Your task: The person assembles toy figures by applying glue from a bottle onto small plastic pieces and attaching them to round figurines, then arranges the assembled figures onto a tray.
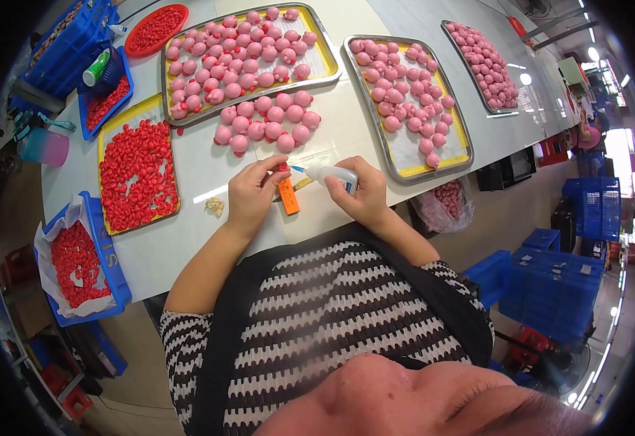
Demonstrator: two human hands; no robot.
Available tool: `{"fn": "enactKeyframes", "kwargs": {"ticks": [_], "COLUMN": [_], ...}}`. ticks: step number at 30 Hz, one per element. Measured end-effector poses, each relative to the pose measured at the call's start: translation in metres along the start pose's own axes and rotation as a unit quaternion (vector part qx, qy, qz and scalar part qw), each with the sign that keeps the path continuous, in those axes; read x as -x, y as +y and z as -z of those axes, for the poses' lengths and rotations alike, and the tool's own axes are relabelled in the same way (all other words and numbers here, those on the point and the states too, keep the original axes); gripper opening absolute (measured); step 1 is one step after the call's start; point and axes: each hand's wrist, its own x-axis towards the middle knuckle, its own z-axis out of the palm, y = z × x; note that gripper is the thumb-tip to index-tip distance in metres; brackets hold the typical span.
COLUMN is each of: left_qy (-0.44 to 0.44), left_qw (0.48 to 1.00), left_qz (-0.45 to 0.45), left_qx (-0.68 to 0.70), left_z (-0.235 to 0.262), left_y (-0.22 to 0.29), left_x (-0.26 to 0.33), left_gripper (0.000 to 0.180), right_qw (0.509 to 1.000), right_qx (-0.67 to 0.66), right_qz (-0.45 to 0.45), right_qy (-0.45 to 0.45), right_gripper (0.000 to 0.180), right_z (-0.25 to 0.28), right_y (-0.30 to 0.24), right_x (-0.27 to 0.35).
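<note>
Nearest to us, an orange block (289, 199) is lying on the white counter (208, 171), just below our hands. Our left hand (253, 194) is pinching a small red piece (283, 167) between narrow fingers. Our right hand (365, 195) is holding a whitish squeeze bottle (329, 174), with its fingers bent around the body. The blue tip (298, 168) of the bottle is pointing to the left, toward the red piece, and is standing very close to it; whether these 2 are touching, we are not able to tell. Beside the left hand, a pale crumpled lump (214, 206) is resting. Farther to the left, a blue crate (119, 263) and a yellow tray (130, 116) are carrying many red pieces. Beyond our hands, a group of pink balls (274, 114) is sitting directly on the counter. Behind them, 1 metal-rimmed tray (322, 36) is bearing more such balls, and to the right a 2nd tray (397, 156) is doing the same. Farthest right, a 3rd tray (504, 110) is also holding pink balls.
</note>
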Motion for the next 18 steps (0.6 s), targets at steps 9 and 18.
{"fn": "enactKeyframes", "kwargs": {"ticks": [9, 18], "left_qy": [0.007, 0.009], "left_qw": [1.0, 1.0], "left_qz": [-0.004, -0.008], "left_qx": [0.002, 0.016], "left_z": [0.0002, -0.0011], "left_y": [0.0009, -0.0026], "left_x": [0.0001, 0.0006], "left_gripper": [0.021, 0.022], "right_qw": [1.0, 1.0], "right_qx": [-0.001, -0.004], "right_qz": [0.005, 0.004], "right_qy": [-0.017, 0.0], "right_gripper": [0.019, 0.02], "right_z": [0.0012, -0.0011], "right_y": [-0.0022, 0.0011], "right_x": [0.0, 0.0008]}}
